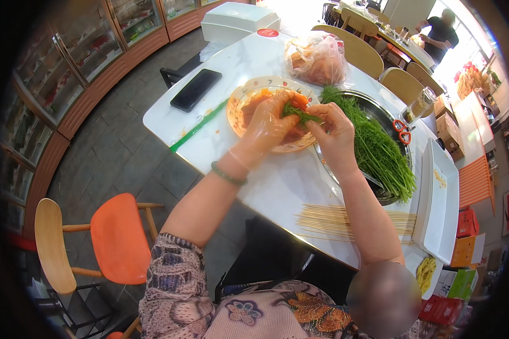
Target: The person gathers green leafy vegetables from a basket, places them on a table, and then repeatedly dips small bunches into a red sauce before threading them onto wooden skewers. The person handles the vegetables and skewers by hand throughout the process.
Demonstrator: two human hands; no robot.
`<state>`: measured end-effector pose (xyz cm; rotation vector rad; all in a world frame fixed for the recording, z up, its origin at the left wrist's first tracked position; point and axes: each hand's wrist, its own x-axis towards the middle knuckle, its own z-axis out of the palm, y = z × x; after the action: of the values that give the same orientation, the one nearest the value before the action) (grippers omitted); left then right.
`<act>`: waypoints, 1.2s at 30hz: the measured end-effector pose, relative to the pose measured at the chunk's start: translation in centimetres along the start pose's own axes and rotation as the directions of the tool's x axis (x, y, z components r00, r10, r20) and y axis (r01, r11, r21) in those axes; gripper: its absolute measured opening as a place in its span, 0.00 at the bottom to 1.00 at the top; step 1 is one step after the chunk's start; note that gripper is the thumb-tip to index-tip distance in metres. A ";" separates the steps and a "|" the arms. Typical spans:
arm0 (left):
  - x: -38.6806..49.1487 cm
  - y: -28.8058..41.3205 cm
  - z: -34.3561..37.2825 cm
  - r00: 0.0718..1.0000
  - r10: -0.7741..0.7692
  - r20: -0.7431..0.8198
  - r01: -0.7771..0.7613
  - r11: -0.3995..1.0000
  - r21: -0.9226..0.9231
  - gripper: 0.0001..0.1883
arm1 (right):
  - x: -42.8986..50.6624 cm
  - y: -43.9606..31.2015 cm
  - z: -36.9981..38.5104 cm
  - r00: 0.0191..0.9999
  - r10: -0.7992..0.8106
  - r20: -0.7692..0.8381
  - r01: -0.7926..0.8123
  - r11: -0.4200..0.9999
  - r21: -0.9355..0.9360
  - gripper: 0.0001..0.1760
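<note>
A small bundle of green herb [296, 112] is gripped between both hands above a patterned plate [236, 111]. My left hand [268, 123], in a thin clear glove, holds its left side. The bare fingers of my right hand [334, 131] pinch its right end. Reddish sauced meat [254, 111] lies on the plate, partly hidden by my left hand. Right of the plate, a heap of feathery green herb with long stems [375, 146] rests on a round metal tray [367, 106]. Bamboo skewers [322, 220] lie under my right forearm.
A phone [196, 90] and green strip [201, 127] lie on the left of the white table [275, 182]. Farther back sit a filled plastic bag [316, 59] and white box [239, 21]. Scissors [402, 131], a glass jar [419, 105] and white trays [439, 203] stand right. A person [441, 36] stands far off.
</note>
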<state>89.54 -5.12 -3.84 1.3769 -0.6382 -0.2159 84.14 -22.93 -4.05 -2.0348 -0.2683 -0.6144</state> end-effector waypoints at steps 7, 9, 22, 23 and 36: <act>0.1 -0.1 0.5 1.000 0.019 -0.009 -0.019 0.998 -0.063 0.17 | -0.3 -0.7 0.0 0.996 0.076 -0.053 -0.070 0.992 0.106 0.23; 0.1 -0.2 0.8 0.995 0.085 -0.044 -0.087 0.996 -0.037 0.16 | -0.3 -0.6 0.0 0.995 0.078 -0.056 -0.071 0.991 0.116 0.25; -0.3 -0.4 -0.4 0.994 0.083 0.066 -0.088 0.993 0.078 0.11 | -0.3 0.7 0.6 0.985 0.170 0.032 -0.172 0.938 0.301 0.20; -0.2 -0.4 -0.4 0.993 0.104 0.047 -0.109 0.989 0.099 0.12 | -0.2 0.7 0.6 0.985 0.167 0.045 -0.173 0.935 0.310 0.19; 0.1 -0.8 -0.5 0.985 0.164 -0.049 -0.156 0.978 0.137 0.13 | -0.6 -0.2 0.6 0.999 -0.023 -0.034 0.025 0.999 0.045 0.17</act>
<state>90.10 -4.88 -4.60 1.4462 -0.7199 -0.0026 83.69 -22.27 -4.47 -1.9785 -0.2845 -0.6510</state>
